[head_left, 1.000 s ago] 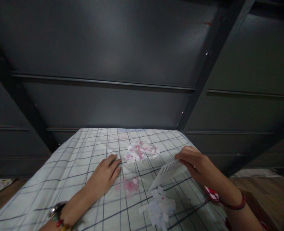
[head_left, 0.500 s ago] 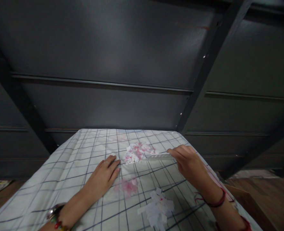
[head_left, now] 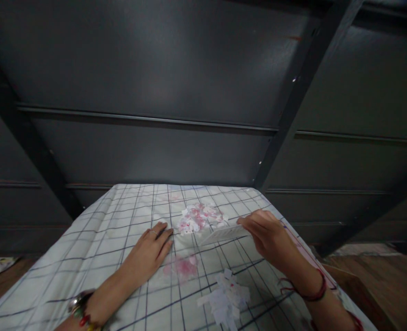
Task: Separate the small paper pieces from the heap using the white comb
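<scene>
Pinching the right end of a thin white slotted piece (head_left: 224,234) in the head view, your right hand (head_left: 265,232) has its fingers clamped on it above the right side of the desk. The piece is tilted and reaches leftward from your fingertips into the space between your two hands, nearer the right one, its free end short of your left hand. Your left hand (head_left: 151,250) lies palm down on the checked cloth (head_left: 117,234), fingers slightly spread and gripping nothing, well apart from the right. Just beyond the slotted piece sits a heap of pink-stained paper scraps (head_left: 201,217), close to your left fingertips; you cannot tell whether the piece touches it. Nearer to you, below the piece and between your forearms, is a second pile of mostly white scraps (head_left: 226,299). A pink stain (head_left: 184,267) marks the cloth just right of your left hand. A dark red cord (head_left: 315,294) circles your right wrist, and a beaded bracelet (head_left: 84,319) your left. Behind the desk stands a dark panel (head_left: 162,154).
</scene>
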